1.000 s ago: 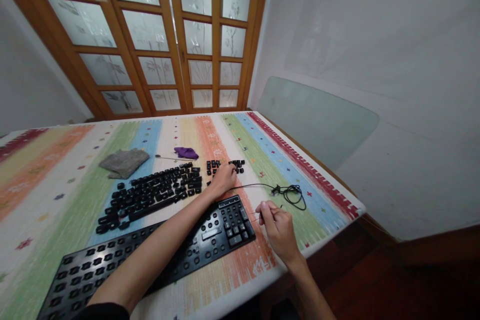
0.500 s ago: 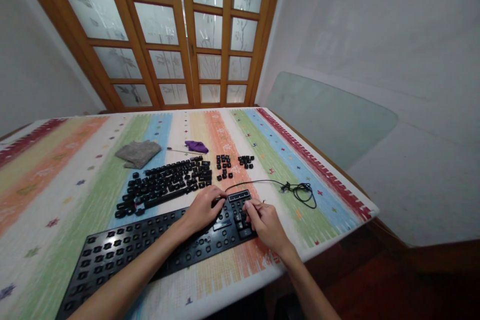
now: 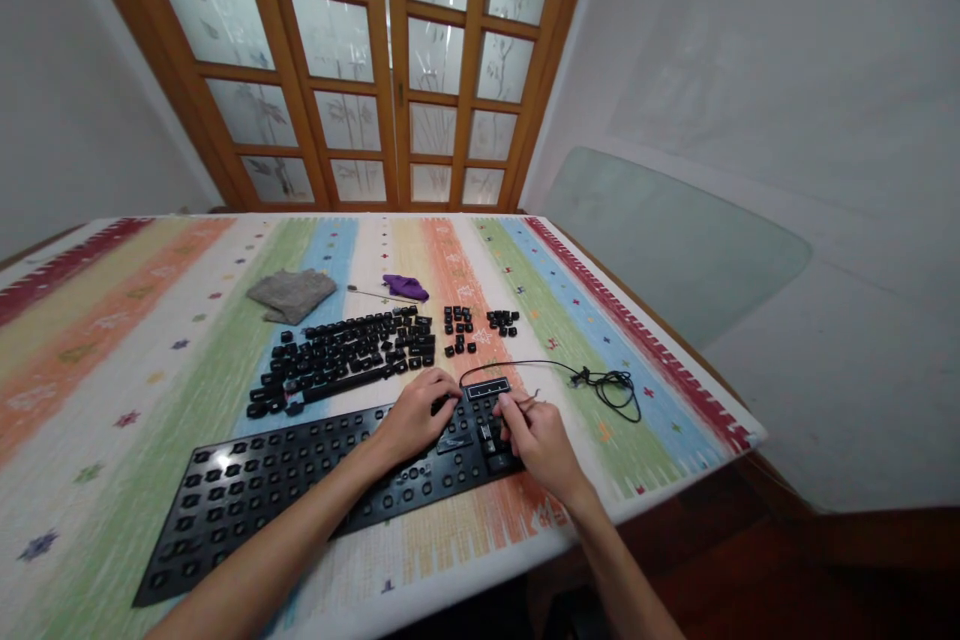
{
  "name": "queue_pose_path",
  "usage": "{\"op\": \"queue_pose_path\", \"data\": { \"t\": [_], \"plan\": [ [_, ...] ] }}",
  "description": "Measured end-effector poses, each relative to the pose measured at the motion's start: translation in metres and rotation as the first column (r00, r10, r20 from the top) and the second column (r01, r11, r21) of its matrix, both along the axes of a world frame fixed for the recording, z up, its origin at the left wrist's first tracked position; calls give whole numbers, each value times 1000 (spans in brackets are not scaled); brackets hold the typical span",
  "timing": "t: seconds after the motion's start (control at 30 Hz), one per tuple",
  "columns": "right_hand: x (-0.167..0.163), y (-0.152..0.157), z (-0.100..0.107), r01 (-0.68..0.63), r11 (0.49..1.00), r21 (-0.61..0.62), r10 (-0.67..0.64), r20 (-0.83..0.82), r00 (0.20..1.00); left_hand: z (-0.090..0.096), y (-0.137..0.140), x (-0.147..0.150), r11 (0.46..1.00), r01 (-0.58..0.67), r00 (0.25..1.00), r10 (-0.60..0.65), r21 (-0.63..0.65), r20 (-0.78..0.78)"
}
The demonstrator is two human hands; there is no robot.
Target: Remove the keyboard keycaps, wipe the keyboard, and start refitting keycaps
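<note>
A black keyboard (image 3: 300, 465) with most of its keycaps off lies slanted along the table's near side. My left hand (image 3: 420, 412) rests across its back edge, fingers curled and thumb bent in against it. Over the number pad at the right end, my right hand (image 3: 541, 435) is closed in a pinch. A thin, brownish wire-like piece (image 3: 531, 398) sticks out above its fingers; what the fingertips hold is hidden. Several keycaps (image 3: 499, 450) sit on the pad just beneath them.
Behind the keyboard lie loose black keycaps (image 3: 352, 350) in rows, with smaller groups of keycaps (image 3: 459, 328) to their right. A grey cloth (image 3: 291, 294), a purple cloth (image 3: 406, 287) and a thin rod (image 3: 379, 295) lie farther back. A coiled black cable (image 3: 611, 388) is at the right.
The camera view has shifted, so the scene sits a little farther right. The wire-like piece now shows more clearly above my right fingers. My left hand stays on the keyboard.
</note>
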State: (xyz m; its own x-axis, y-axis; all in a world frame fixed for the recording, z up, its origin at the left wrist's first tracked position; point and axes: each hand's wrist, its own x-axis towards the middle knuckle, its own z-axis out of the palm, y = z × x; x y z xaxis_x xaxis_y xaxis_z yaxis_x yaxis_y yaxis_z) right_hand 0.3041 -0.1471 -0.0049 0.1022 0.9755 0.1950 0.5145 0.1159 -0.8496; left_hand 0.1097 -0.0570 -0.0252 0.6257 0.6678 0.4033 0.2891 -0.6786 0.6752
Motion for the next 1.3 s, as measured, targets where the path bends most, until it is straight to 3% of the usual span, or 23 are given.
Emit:
{"op": "queue_pose_path", "data": {
  "t": [0.3,0.57,0.7,0.87,0.97,1.07,1.17,1.3],
  "plan": [
    [-15,-2,-1,4,992,130,-30,196,980,-2,1,1,1000,1,1000,-1,13,-5],
    [-8,1,-6,86,994,-61,-89,-55,994,-1,0,0,1000,3,1000,-3,10,-3],
    [-7,1,-7,68,995,-75,-74,-87,993,-2,0,0,1000,3,1000,-3,13,-6],
    [-16,-2,-6,21,998,53,-29,141,990,-2,1,0,1000,4,1000,-4,8,-1],
    [-24,-5,-6,-63,987,147,8,348,937,-2,0,0,1000,5,1000,-5,4,-6],
    [-30,-6,-6,-147,975,166,48,491,870,-2,0,0,1000,4,1000,-4,-1,-1],
    [-31,-1,-5,-145,977,156,37,546,837,-1,0,0,1000,6,1000,-6,-5,3],
    [-27,16,1,-68,993,96,10,509,861,0,0,0,1000,5,1000,-5,-5,-9]
  ]
}}
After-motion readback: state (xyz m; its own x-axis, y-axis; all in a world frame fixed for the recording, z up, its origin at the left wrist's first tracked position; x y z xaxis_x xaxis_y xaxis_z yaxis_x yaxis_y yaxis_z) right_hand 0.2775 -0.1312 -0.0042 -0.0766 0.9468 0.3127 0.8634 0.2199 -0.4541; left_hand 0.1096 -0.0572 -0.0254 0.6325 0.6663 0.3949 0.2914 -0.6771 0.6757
